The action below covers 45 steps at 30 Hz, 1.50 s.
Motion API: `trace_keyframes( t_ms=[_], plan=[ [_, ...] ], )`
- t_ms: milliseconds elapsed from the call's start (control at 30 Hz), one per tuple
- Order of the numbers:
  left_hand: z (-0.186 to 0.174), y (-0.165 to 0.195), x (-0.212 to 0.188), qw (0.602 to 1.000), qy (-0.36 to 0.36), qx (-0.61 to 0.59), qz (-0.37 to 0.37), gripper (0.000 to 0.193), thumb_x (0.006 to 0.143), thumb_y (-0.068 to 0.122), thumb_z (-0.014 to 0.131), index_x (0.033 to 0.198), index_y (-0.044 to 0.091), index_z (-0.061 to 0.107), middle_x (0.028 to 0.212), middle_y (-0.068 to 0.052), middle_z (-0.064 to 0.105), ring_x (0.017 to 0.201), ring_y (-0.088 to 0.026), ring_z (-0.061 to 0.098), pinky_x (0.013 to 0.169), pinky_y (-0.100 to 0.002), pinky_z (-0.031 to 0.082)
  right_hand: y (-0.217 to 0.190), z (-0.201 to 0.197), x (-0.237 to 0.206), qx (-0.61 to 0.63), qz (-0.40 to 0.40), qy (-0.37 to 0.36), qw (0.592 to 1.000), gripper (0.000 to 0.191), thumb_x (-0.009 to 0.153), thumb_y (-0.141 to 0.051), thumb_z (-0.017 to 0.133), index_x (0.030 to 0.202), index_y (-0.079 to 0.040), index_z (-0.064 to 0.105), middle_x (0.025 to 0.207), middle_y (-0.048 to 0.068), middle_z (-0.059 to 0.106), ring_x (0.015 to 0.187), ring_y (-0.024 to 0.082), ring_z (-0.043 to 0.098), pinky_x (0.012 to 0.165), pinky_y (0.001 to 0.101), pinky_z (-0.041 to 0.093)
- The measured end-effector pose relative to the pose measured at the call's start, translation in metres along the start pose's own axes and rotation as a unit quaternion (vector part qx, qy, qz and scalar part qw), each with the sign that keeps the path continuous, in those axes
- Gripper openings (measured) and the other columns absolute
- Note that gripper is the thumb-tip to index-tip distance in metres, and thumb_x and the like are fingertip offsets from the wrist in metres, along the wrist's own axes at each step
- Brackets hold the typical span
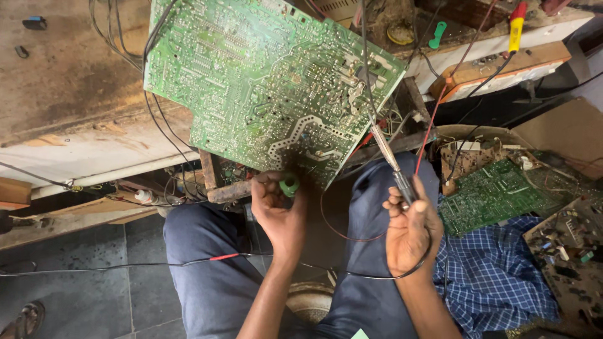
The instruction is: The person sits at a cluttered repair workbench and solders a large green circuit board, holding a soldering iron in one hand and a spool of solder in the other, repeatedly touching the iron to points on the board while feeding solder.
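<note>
A large green circuit board (264, 81) lies solder side up, tilted over the edge of a worn workbench (69, 94) above my knees. My left hand (279, 210) is closed on a small green round object (289, 186) at the board's lower edge. My right hand (408, 229) grips a soldering iron (389, 157) by its dark handle. The metal tip points up toward the board's right part. The iron's black cord loops below my right wrist.
A basket (465, 133) at right holds smaller green circuit boards (493, 194) and loose parts on a blue checked cloth (496, 276). A tester with a red and yellow probe (516, 25) sits on the upper right shelf. Black wires cross my lap and the tiled floor.
</note>
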State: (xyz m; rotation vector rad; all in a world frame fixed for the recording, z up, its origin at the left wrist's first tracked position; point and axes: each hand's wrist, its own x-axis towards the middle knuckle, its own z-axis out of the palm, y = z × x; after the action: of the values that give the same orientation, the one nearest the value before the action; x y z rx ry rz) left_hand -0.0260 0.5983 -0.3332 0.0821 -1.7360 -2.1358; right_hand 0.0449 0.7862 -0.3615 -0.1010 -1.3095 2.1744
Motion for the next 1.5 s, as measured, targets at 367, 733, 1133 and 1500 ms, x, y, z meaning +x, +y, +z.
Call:
trace_keyframes(
  t_ms=[367,733,1133,1500],
  plan=[
    [0.0,-0.004,0.002,1.0,0.0,-0.009,0.002,0.034,0.085,-0.012,0.07,0.11,0.003,0.054,0.095,-0.005,0.067,0.086,-0.008,0.063,0.079,-0.02,0.049,-0.003,0.009,-0.001,-0.092,-0.013,0.007,0.996,0.049,0.112,-0.022,0.057,0.147,0.013,0.053,0.122,0.019,0.068,0.102,0.019,0.065,0.092,0.0349,0.056],
    [0.001,-0.002,0.001,1.0,-0.007,-0.007,0.004,0.034,0.085,-0.013,0.071,0.111,0.003,0.054,0.095,-0.005,0.067,0.087,-0.008,0.063,0.08,-0.02,0.05,-0.014,0.026,-0.004,-0.234,-0.066,-0.004,0.97,0.048,0.11,-0.023,0.057,0.145,0.009,0.054,0.12,0.019,0.069,0.101,0.02,0.067,0.092,0.0373,0.06],
    [0.0,-0.004,0.001,1.0,-0.001,0.009,0.006,0.034,0.084,-0.011,0.07,0.11,0.003,0.054,0.094,-0.004,0.067,0.084,-0.007,0.062,0.076,-0.019,0.046,-0.008,0.021,-0.001,-0.162,-0.045,0.002,0.986,0.048,0.109,-0.023,0.061,0.143,0.011,0.055,0.115,0.02,0.07,0.096,0.019,0.068,0.088,0.0346,0.059],
    [0.0,-0.004,0.004,1.0,-0.004,-0.015,-0.001,0.032,0.086,-0.011,0.071,0.109,0.003,0.053,0.093,-0.004,0.067,0.085,-0.006,0.062,0.076,-0.019,0.048,-0.007,0.022,0.0,-0.172,-0.042,0.006,0.984,0.051,0.109,-0.023,0.06,0.145,0.012,0.054,0.119,0.021,0.069,0.099,0.018,0.067,0.09,0.0338,0.058]
  ],
)
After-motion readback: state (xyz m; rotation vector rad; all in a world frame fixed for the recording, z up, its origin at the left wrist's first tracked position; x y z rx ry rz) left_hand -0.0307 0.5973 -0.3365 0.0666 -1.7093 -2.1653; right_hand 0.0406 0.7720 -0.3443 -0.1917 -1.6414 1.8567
